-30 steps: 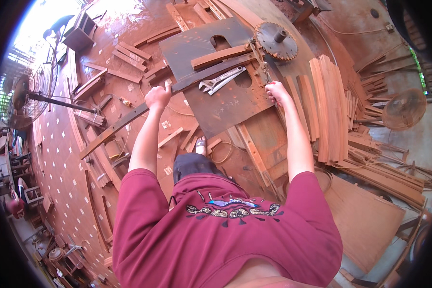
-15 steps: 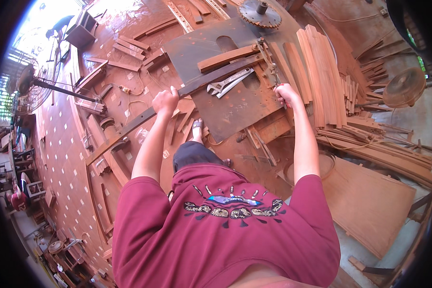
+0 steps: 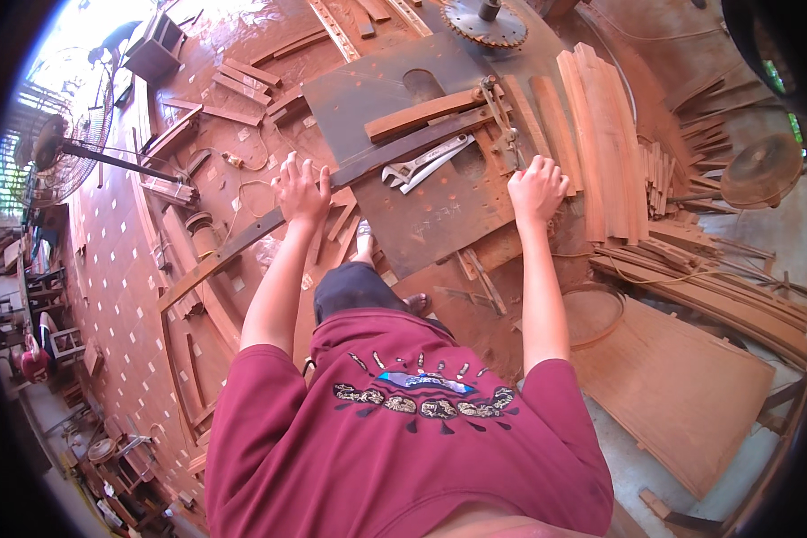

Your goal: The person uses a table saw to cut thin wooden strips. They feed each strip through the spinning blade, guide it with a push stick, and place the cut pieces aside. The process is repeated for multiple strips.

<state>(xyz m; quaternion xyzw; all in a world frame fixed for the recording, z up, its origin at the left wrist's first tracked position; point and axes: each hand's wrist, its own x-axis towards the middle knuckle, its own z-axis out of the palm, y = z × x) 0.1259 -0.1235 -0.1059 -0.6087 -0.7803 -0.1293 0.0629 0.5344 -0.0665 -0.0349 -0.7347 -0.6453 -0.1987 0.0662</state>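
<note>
Grey metal tabletop w/ faint scrawl; L hand splayed by dark bar; R hand curled, can't tell grip.

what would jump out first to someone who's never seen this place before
Probably the big toothed saw blade, at the top of the picture, right of centre. Next might come the silver wrench on the dark plate in the upper middle, and the long bar slanting down to the left past the left hand. The maroon shirt fills the lower middle.
</note>
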